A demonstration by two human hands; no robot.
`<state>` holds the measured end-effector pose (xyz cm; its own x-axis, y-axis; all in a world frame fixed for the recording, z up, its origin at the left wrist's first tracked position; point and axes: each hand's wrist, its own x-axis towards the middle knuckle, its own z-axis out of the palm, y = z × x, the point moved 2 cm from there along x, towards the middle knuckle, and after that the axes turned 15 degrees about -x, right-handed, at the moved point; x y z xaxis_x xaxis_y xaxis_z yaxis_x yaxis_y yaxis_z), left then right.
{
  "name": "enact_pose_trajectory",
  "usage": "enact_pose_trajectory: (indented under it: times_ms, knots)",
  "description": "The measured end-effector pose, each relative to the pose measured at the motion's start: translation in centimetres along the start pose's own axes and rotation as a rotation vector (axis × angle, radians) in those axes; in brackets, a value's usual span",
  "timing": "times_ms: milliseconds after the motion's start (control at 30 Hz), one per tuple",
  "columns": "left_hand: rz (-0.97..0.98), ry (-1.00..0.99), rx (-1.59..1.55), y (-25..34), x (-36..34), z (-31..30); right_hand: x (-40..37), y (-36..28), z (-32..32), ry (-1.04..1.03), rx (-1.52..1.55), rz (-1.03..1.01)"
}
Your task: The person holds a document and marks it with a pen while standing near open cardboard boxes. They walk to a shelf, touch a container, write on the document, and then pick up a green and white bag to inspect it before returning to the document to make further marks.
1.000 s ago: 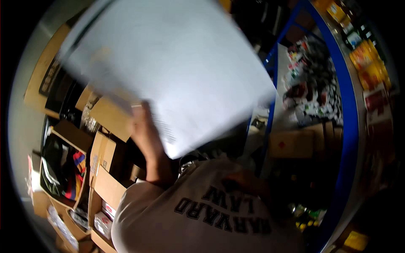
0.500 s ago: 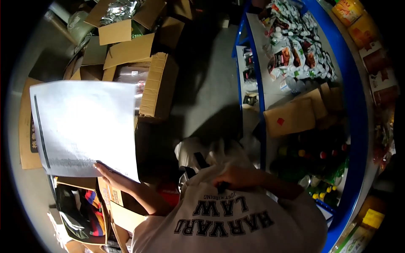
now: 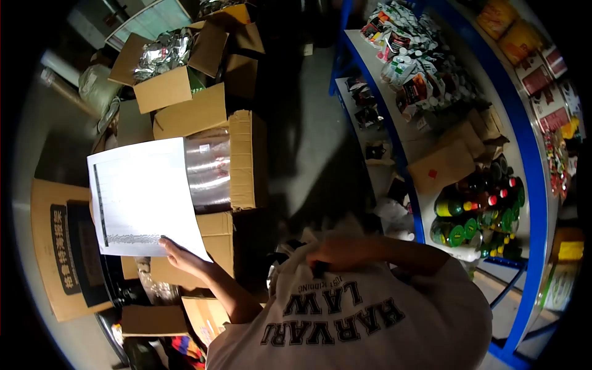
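Your left hand (image 3: 180, 254) grips the near edge of a thin, flat, white rectangular printed sheet (image 3: 145, 197), which spreads ahead of it. Ahead and right of that hand, an open brown cardboard box (image 3: 242, 161) holds glossy, rounded plastic-wrapped goods (image 3: 208, 176). Your right hand (image 3: 328, 251) curls at your pale, black-lettered fabric shirt (image 3: 364, 311); its grip is unclear.

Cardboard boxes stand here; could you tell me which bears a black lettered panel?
The far-left box, left of the paper sheet; the others show none.
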<state>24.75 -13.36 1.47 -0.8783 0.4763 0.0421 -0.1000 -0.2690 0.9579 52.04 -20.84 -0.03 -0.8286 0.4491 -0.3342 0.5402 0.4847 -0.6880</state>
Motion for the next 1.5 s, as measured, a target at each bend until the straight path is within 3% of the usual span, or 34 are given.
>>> enact_pose_trajectory:
  times_ms: [67,200,233,333,533,633,833,967,1000,1033,1133,1233,1267,1367,1500]
  knots:
    - [-0.092,-0.014,0.101,-0.1,1.6,0.6,1.8,-1.0,-1.4,0.052,-0.038,0.033]
    - [-0.16,-0.262,-0.166,-4.2,6.4,0.6,5.6,-2.6,-2.6,0.113,-0.206,0.049]
    - [-0.148,-0.232,-0.237,-4.0,6.7,1.2,6.5,-3.1,-2.5,0.122,-0.242,0.048]
    - [-0.182,-0.322,-0.207,-3.3,9.1,1.9,8.6,-4.0,-1.6,0.162,-0.059,0.062]
    - [-0.25,-0.431,-0.172,-3.0,13.3,2.6,11.5,-5.7,-1.8,0.082,-0.083,0.173]
    - [-0.242,-0.459,-0.155,-3.6,14.2,3.2,11.8,-6.5,-2.8,0.178,0.061,0.186]
    - [-0.306,-0.462,-0.109,-3.2,14.1,4.7,12.0,-6.6,-2.9,0.338,0.105,0.05]
    - [-0.274,-0.436,-0.147,-2.1,14.7,5.2,13.1,-6.3,-2.7,0.341,0.163,-0.04]
    - [-0.256,-0.519,-0.139,-1.5,14.9,5.3,13.8,-5.9,-2.3,0.327,0.166,-0.067]
    - [-0.361,-0.504,-0.329,0.1,14.0,5.6,14.2,-5.9,-2.3,0.311,0.168,-0.094]
    - [-0.157,-0.345,-0.109,1.1,14.8,5.0,14.6,-6.3,-2.3,0.244,0.232,0.005]
    - [-0.069,-0.164,-0.077,1.2,15.2,4.6,15.3,-6.0,-1.8,0.359,0.224,-0.094]
    - [-0.176,-0.184,-0.195,0.9,15.3,4.6,15.4,-5.7,-2.1,0.322,0.212,-0.072]
    - [-0.016,-0.158,0.036,0.7,16.0,4.1,16.4,-5.7,-2.4,0.222,0.191,-0.041]
    - [-0.084,-0.167,-0.054,1.4,16.2,4.5,16.4,-6.5,-3.9,0.115,0.109,0.049]
